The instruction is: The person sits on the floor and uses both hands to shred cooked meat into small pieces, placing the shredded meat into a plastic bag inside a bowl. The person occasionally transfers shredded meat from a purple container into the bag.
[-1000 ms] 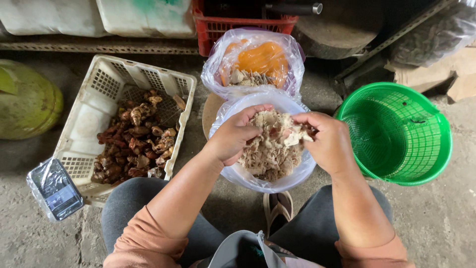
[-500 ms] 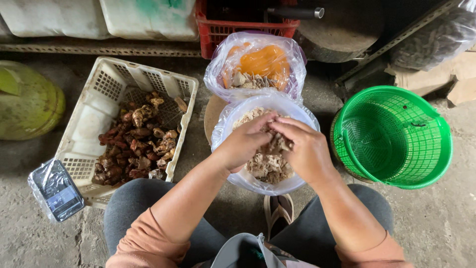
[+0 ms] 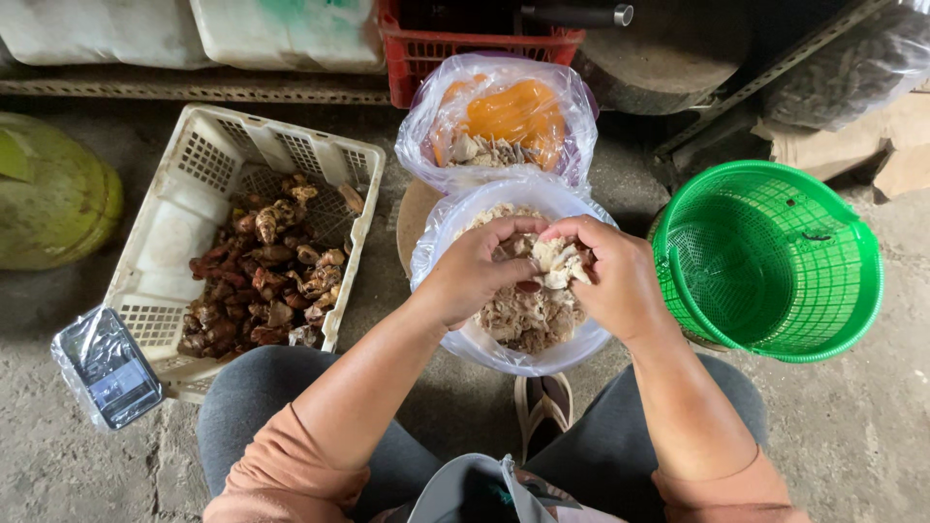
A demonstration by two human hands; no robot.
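Observation:
My left hand (image 3: 473, 272) and my right hand (image 3: 607, 278) meet over a clear plastic bag (image 3: 455, 232) full of pale beige mushroom-like pieces. Both hands pinch one pale clump (image 3: 552, 260) between their fingertips, just above the heap (image 3: 523, 315) in the bag. Behind it stands a second clear bag (image 3: 499, 116) with an orange lining and a few pale pieces inside.
A white plastic crate (image 3: 194, 208) at the left holds dark brown knobbly pieces (image 3: 262, 281). A green mesh basket (image 3: 770, 261) stands at the right. A foil-wrapped packet (image 3: 105, 366) lies by my left knee. A red crate (image 3: 465, 48) and white sacks line the back.
Both hands dipped lower into the bag half a second ago, then rose again. They now hold a smaller pale clump than the big one held a second ago.

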